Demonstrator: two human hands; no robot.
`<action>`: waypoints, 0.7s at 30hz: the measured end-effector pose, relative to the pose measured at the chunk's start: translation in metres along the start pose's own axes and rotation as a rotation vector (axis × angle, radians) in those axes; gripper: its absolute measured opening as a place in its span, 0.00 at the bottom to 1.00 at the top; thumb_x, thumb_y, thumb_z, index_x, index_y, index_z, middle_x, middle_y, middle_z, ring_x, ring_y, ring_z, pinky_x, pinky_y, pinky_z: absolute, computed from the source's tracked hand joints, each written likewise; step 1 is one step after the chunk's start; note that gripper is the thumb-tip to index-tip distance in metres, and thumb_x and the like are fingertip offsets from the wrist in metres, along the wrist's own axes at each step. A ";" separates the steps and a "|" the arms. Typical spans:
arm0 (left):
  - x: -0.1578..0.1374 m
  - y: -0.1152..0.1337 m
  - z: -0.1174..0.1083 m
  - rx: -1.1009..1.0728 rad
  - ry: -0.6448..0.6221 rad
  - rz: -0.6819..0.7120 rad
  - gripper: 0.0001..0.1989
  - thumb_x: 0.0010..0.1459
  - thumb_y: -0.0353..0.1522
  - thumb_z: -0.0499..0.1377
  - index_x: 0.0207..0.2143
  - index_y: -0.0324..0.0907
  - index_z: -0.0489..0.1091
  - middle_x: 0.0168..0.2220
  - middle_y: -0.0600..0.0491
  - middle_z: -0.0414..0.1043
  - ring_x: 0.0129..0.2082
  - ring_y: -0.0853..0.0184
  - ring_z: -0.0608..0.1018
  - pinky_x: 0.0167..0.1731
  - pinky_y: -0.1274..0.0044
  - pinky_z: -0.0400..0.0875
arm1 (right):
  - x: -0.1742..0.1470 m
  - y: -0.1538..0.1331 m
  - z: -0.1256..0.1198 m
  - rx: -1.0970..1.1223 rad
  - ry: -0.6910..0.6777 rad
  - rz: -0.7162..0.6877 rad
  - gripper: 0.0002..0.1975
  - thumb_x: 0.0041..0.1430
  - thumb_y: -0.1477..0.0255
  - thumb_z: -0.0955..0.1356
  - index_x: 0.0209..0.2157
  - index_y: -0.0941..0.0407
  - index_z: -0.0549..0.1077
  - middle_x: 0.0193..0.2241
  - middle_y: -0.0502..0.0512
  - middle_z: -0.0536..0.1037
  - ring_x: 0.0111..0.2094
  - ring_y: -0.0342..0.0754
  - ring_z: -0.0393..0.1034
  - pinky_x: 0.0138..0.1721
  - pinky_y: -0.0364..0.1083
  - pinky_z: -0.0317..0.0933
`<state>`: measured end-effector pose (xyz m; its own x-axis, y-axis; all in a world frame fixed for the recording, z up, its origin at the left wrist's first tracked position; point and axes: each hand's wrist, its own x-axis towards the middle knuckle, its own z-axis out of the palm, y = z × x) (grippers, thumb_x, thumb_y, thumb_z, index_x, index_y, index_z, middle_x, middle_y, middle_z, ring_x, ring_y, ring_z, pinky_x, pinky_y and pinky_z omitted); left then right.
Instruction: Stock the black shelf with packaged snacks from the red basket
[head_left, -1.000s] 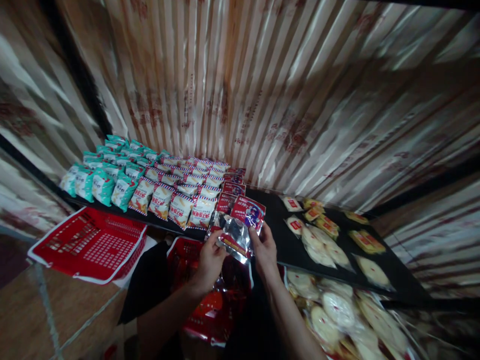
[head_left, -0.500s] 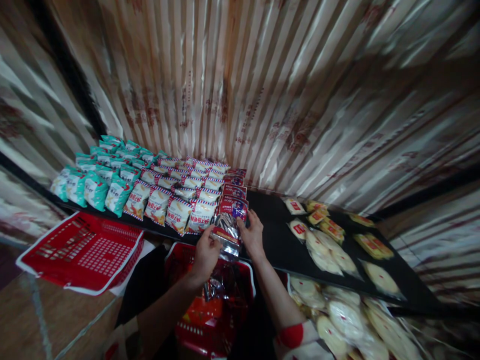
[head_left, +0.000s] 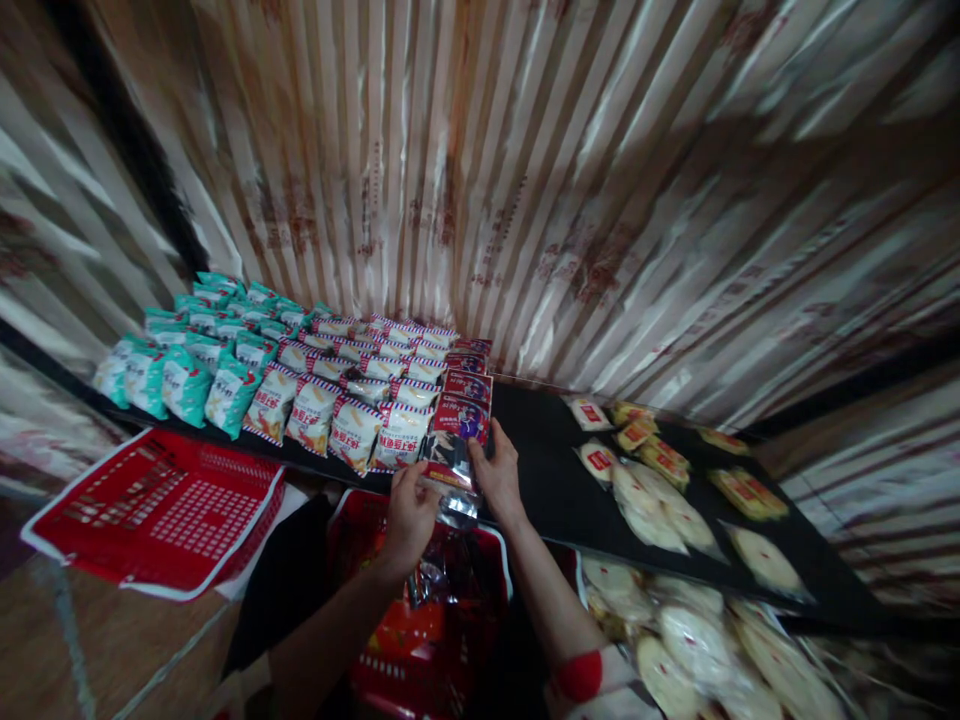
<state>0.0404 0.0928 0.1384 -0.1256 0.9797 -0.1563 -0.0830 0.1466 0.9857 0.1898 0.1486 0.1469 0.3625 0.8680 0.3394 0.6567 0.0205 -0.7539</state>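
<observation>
Between my hands is a dark red and silver snack packet (head_left: 452,462), at the front end of a row of like packets (head_left: 466,384) on the black shelf. My left hand (head_left: 411,512) pinches its lower left edge. My right hand (head_left: 496,472) grips its right side, with the thumb on the front. White snack bags with red lettering (head_left: 352,432) stand directly left of this row. Below my hands sits a red basket (head_left: 504,560) holding shiny dark and orange packets (head_left: 420,615).
Teal snack bags (head_left: 185,385) fill the shelf's left end. On the right of the black shelf (head_left: 536,440) lie yellow packets (head_left: 664,458) and pale round packs (head_left: 769,558). Another red basket (head_left: 157,500) is at lower left; more bagged pale rounds (head_left: 690,630) are below right. Pleated sheeting hangs behind.
Both hands have shifted slightly, and the packet now lies flatter against the row, showing more of its dark red front. The view has moved slightly.
</observation>
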 end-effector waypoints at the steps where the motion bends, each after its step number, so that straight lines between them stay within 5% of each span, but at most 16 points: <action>1: 0.001 0.000 0.000 0.015 0.010 0.001 0.20 0.48 0.25 0.57 0.46 0.39 0.70 0.47 0.47 0.64 0.35 0.70 0.75 0.38 0.76 0.74 | -0.001 -0.001 0.000 0.014 -0.009 0.015 0.32 0.54 0.58 0.62 0.56 0.63 0.65 0.52 0.68 0.70 0.55 0.58 0.63 0.57 0.57 0.53; 8: -0.004 0.009 -0.007 0.105 -0.005 0.056 0.23 0.50 0.27 0.55 0.51 0.41 0.68 0.49 0.48 0.64 0.30 0.74 0.73 0.35 0.79 0.73 | -0.007 -0.008 -0.008 0.114 0.000 0.135 0.33 0.54 0.56 0.62 0.57 0.62 0.64 0.56 0.66 0.67 0.59 0.57 0.56 0.59 0.57 0.50; 13: -0.021 0.006 -0.033 0.207 0.076 0.048 0.19 0.51 0.28 0.53 0.46 0.40 0.71 0.47 0.48 0.67 0.33 0.71 0.74 0.39 0.76 0.72 | -0.040 -0.015 -0.024 0.265 0.134 0.218 0.28 0.56 0.58 0.62 0.55 0.59 0.64 0.54 0.64 0.68 0.55 0.54 0.61 0.57 0.55 0.52; 17: -0.048 -0.032 -0.059 0.340 0.079 -0.014 0.15 0.49 0.26 0.53 0.39 0.40 0.72 0.41 0.49 0.72 0.40 0.65 0.75 0.44 0.73 0.70 | -0.098 -0.014 -0.030 0.400 0.275 0.260 0.22 0.58 0.60 0.62 0.51 0.57 0.65 0.49 0.60 0.71 0.49 0.49 0.66 0.52 0.50 0.58; 21: -0.074 -0.085 -0.078 0.555 -0.052 -0.289 0.13 0.47 0.26 0.55 0.36 0.41 0.73 0.41 0.47 0.73 0.44 0.60 0.74 0.47 0.69 0.68 | -0.165 0.000 -0.019 0.429 0.115 0.361 0.19 0.57 0.59 0.63 0.44 0.56 0.68 0.42 0.57 0.73 0.42 0.48 0.68 0.47 0.49 0.61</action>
<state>-0.0201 -0.0028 0.0616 -0.1253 0.8930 -0.4322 0.4214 0.4423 0.7917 0.1427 -0.0045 0.1014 0.5995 0.7982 0.0590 0.1595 -0.0469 -0.9861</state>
